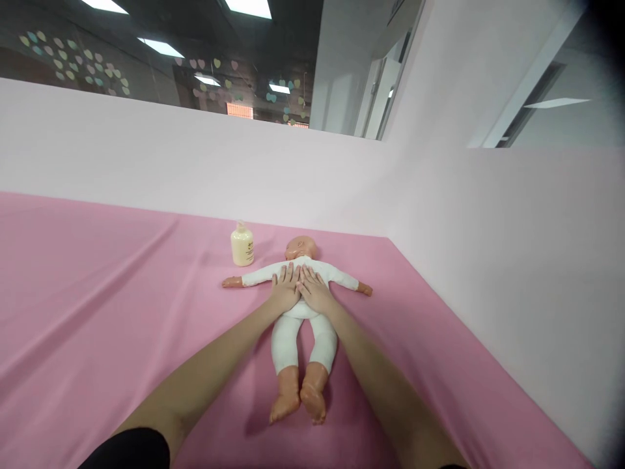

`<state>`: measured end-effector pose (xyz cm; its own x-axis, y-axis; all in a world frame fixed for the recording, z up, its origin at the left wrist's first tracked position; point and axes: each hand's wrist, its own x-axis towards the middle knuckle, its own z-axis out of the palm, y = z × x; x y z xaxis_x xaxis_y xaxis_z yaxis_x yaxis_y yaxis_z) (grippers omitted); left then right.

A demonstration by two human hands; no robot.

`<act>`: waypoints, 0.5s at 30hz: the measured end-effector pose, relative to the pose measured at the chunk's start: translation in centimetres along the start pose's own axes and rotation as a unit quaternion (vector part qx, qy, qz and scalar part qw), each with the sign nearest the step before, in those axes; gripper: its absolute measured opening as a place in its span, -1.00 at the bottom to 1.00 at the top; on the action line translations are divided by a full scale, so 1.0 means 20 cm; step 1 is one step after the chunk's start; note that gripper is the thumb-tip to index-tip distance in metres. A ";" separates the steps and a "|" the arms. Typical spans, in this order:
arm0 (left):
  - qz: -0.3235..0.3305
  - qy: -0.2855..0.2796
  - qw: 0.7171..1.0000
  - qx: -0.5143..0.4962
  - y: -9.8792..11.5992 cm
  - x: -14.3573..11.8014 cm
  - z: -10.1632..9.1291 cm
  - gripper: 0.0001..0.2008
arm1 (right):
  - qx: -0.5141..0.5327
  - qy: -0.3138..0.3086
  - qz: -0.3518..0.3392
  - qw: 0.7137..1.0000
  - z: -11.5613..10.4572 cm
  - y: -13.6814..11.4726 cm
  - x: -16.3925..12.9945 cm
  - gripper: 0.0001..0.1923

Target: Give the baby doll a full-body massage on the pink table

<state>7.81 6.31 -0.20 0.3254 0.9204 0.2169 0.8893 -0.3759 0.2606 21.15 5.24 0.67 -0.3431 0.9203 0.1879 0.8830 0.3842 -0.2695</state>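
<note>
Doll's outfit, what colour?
White: the doll wears a white one-piece, seen in the head view, with both hands flat on its chest.

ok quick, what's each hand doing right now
left hand: open, flat on the doll's chest, holding nothing
right hand: open, flat on the doll's chest beside the left, holding nothing

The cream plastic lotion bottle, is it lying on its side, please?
No, the cream plastic lotion bottle stands upright on the pink cloth.
</note>
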 end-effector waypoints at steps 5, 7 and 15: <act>-0.005 0.005 1.000 -0.007 0.00 0.01 0.01 -0.43 | -0.015 0.033 0.055 0.998 0.02 0.04 0.09 -0.39; -0.006 0.008 1.000 -0.005 0.00 0.02 0.01 -0.43 | -0.012 0.044 0.066 0.997 0.02 0.04 0.10 -0.37; -0.006 0.020 0.999 -0.029 0.00 0.02 0.01 -0.44 | -0.001 0.047 0.161 0.986 0.02 0.05 0.07 -0.32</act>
<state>7.92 6.65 -0.28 0.3006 0.9205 0.2496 0.8724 -0.3711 0.3180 21.47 6.91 0.17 -0.0135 0.9836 0.1798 0.9418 0.0730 -0.3282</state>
